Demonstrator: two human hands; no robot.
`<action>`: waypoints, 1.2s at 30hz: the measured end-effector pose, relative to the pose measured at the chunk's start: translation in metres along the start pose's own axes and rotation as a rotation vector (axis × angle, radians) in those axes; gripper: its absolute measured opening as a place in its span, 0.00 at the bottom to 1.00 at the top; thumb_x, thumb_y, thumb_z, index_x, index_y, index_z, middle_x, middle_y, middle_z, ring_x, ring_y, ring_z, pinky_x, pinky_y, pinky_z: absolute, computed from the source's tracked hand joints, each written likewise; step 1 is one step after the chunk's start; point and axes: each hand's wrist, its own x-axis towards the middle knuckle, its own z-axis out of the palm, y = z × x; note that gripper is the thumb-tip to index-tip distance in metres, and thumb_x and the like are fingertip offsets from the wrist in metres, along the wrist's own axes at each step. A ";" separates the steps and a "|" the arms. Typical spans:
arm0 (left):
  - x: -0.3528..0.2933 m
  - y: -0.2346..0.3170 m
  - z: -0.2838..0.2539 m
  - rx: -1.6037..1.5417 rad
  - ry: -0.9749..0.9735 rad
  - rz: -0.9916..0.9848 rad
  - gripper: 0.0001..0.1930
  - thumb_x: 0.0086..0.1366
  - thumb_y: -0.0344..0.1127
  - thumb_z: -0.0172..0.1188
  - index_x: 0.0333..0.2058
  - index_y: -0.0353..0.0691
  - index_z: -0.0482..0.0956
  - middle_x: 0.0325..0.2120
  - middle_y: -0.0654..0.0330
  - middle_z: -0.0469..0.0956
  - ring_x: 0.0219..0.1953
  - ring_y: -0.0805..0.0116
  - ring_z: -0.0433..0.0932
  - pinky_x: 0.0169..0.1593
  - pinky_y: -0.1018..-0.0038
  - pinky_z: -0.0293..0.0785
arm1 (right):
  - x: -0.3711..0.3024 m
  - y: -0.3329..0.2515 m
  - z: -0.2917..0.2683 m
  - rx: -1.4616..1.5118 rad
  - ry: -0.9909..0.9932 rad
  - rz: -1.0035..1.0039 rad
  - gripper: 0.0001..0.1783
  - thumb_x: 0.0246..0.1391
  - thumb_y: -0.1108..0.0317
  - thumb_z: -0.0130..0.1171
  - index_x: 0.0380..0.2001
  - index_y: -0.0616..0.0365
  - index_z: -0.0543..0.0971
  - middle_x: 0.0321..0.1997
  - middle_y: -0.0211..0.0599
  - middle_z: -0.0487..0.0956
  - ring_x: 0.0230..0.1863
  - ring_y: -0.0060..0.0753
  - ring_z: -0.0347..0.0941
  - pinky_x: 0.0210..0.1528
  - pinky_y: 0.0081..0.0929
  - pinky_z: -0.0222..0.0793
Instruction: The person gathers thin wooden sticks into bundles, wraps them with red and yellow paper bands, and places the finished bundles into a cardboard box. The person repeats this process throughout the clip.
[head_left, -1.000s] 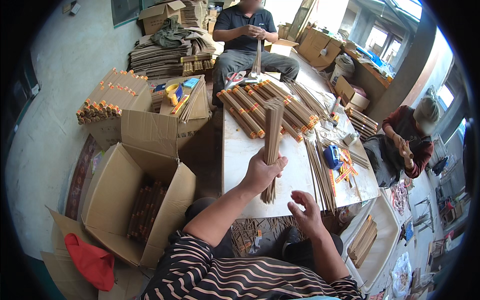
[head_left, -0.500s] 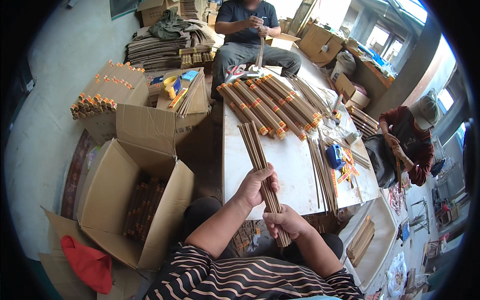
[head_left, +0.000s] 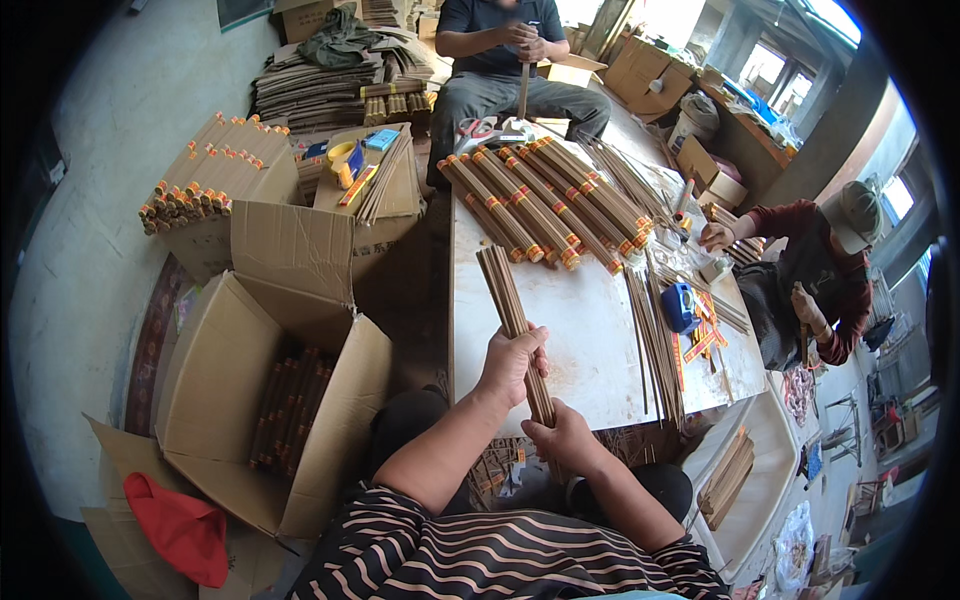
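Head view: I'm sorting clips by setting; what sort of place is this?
Probably a packing workshop: held sticks, banded bundles on the table, and an open carton holding more bundles.

Have banded stick bundles (head_left: pixel 540 200) on white table (head_left: pixel 590 345), far half; loose sticks (head_left: pixel 657 350), blue object (head_left: pixel 679 308), paper labels (head_left: pixel 705 335) along right.

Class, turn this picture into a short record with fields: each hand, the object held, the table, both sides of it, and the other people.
Left hand: around the middle of the stick bundle
Right hand: on its lower part
Object held: thin brown sticks, slanted, no band visible
Table: white top; banded bundles, loose sticks, blue item
Left side: open carton containing dark bundles
Right side: white tray with sticks
Others: seated person opposite; another at right
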 end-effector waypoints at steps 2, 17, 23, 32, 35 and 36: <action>-0.002 -0.002 0.002 0.065 0.061 0.080 0.08 0.55 0.29 0.58 0.26 0.45 0.67 0.16 0.66 0.67 0.15 0.75 0.66 0.21 0.77 0.64 | 0.004 0.006 0.004 -0.192 0.095 -0.035 0.15 0.50 0.63 0.56 0.29 0.64 0.66 0.19 0.38 0.73 0.21 0.28 0.72 0.24 0.26 0.68; 0.001 0.010 -0.007 -0.263 -0.303 -0.078 0.07 0.58 0.34 0.58 0.26 0.46 0.68 0.15 0.69 0.66 0.15 0.79 0.64 0.20 0.81 0.61 | -0.003 0.000 -0.010 0.740 -0.455 0.098 0.10 0.47 0.74 0.56 0.32 0.60 0.67 0.20 0.34 0.71 0.18 0.28 0.70 0.22 0.23 0.71; 0.004 0.009 -0.011 -0.296 -0.311 -0.098 0.07 0.57 0.33 0.59 0.26 0.46 0.68 0.15 0.69 0.66 0.15 0.78 0.64 0.20 0.80 0.62 | -0.003 0.003 -0.011 0.779 -0.470 0.095 0.10 0.48 0.72 0.56 0.33 0.60 0.67 0.20 0.33 0.71 0.18 0.28 0.71 0.22 0.23 0.72; 0.003 0.009 -0.009 -0.311 -0.312 -0.112 0.08 0.58 0.34 0.59 0.25 0.46 0.68 0.15 0.69 0.65 0.15 0.79 0.63 0.19 0.81 0.61 | -0.003 0.008 -0.008 0.853 -0.522 0.085 0.11 0.49 0.71 0.57 0.34 0.59 0.67 0.21 0.32 0.71 0.18 0.26 0.69 0.22 0.21 0.69; 0.006 0.009 -0.012 -0.335 -0.332 -0.123 0.08 0.56 0.32 0.59 0.26 0.46 0.67 0.15 0.69 0.65 0.15 0.78 0.64 0.20 0.80 0.61 | -0.003 0.007 -0.008 0.881 -0.532 0.092 0.11 0.49 0.71 0.57 0.34 0.60 0.67 0.21 0.32 0.71 0.18 0.26 0.69 0.22 0.21 0.69; 0.006 0.008 -0.012 -0.338 -0.334 -0.125 0.08 0.56 0.32 0.59 0.26 0.46 0.67 0.15 0.69 0.65 0.15 0.78 0.64 0.20 0.80 0.61 | -0.003 0.007 -0.007 0.889 -0.532 0.095 0.11 0.49 0.71 0.57 0.33 0.60 0.67 0.20 0.32 0.71 0.18 0.25 0.69 0.22 0.21 0.69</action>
